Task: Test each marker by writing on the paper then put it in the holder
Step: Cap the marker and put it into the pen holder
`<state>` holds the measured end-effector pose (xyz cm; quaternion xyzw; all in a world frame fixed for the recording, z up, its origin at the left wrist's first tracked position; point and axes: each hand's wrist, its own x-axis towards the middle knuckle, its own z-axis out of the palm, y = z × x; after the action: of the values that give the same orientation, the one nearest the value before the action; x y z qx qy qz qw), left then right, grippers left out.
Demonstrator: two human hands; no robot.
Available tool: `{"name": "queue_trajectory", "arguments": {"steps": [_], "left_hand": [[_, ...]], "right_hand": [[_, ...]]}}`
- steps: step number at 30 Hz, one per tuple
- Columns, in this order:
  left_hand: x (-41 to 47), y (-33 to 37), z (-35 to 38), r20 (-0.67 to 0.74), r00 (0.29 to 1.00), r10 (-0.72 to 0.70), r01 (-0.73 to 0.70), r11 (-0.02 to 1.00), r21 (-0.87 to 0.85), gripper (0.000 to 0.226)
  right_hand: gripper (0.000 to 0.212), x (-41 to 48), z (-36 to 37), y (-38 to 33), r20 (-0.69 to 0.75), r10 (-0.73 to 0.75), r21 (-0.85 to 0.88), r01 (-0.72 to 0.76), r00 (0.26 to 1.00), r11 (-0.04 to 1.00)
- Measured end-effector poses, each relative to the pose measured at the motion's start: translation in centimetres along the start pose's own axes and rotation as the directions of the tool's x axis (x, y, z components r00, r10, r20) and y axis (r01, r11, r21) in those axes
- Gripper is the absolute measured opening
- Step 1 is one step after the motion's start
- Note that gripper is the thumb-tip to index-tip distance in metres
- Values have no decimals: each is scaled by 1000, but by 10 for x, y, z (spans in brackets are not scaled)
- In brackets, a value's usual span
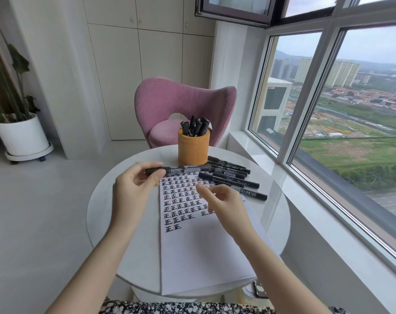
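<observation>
Marker [181, 170] lies 9 to 3 o'clock, pinched by left hand [131, 186]; right hand [224, 200] loose, empty; holder [193, 148] at 12 o'clock.

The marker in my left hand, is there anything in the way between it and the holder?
Nothing visible blocks it. The marker, held level by the left hand, hangs just in front of the holder, with nothing between them. The other markers already standing in the holder crowd its mouth, so aim for a gap.
</observation>
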<state>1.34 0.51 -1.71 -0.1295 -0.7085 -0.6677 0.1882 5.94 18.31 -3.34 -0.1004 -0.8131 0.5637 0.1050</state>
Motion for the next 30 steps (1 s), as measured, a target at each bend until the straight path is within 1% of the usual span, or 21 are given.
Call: {"name": "queue_trajectory", "arguments": {"steps": [2,4,6,9,13,19,24,30], "left_hand": [[23,3,0,-17,999,47,-47,998,31,16],[46,10,4,-52,993,103,-100,993,59,17],[70,17,11,-104,983,154,-146,986,79,23],[99,27,24,-149,962,227,-211,971,113,28],[127,32,42,-131,947,294,-270,947,173,28],[147,23,59,-59,941,333,-307,915,261,29],[153,14,72,-4,936,351,-333,891,309,30],[157,-3,86,102,938,333,-341,820,459,28]], "right_hand": [[35,4,-2,9,-63,-79,-235,62,995,970],[28,5,-1,16,-44,-111,-399,85,993,913],[25,4,2,23,-15,-119,-483,97,993,870],[24,3,5,32,-19,-160,-557,123,987,821],[24,5,7,37,-20,-205,-566,158,979,809],[23,6,6,41,-17,-236,-552,187,972,813],[24,7,6,42,-16,-248,-547,199,969,813],[26,7,5,44,-22,-253,-534,203,967,821]]}}
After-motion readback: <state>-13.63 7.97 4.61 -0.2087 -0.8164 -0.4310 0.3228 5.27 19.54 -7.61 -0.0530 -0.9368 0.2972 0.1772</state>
